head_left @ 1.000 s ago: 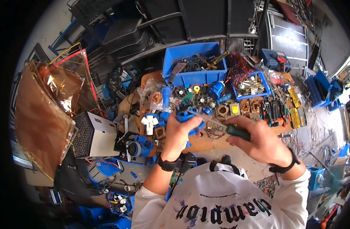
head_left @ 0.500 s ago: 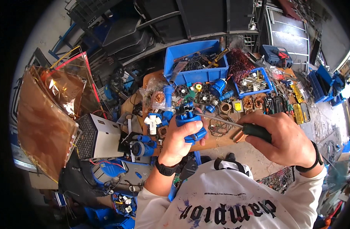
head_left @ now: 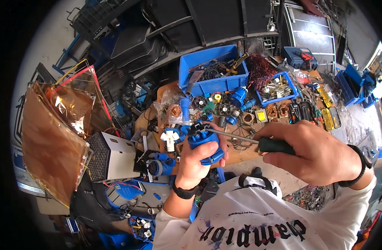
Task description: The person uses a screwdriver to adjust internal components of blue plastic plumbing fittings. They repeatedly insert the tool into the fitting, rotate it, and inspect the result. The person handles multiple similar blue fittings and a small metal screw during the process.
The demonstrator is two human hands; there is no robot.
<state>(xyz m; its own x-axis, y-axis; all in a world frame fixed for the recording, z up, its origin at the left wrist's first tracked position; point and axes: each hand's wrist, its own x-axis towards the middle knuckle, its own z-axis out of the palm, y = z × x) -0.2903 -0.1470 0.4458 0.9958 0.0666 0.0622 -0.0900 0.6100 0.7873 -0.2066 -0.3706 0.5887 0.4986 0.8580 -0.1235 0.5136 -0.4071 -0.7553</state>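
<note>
Screwdriver (head_left: 278,145) at blue housing (head_left: 201,141) rim; floor strip (head_left: 243,168) along near table edge (head_left: 237,158).

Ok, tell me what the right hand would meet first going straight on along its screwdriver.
Most likely the blue plastic part in the left hand: the screwdriver in the right hand points at its upper end, though contact is unclear.

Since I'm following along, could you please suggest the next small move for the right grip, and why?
Perhaps the right grip should nudge the screwdriver lightly to test its seating: the shaft reaches the dark top of the blue fitting, the left grip holds that fitting, but exact contact is unclear.
</note>
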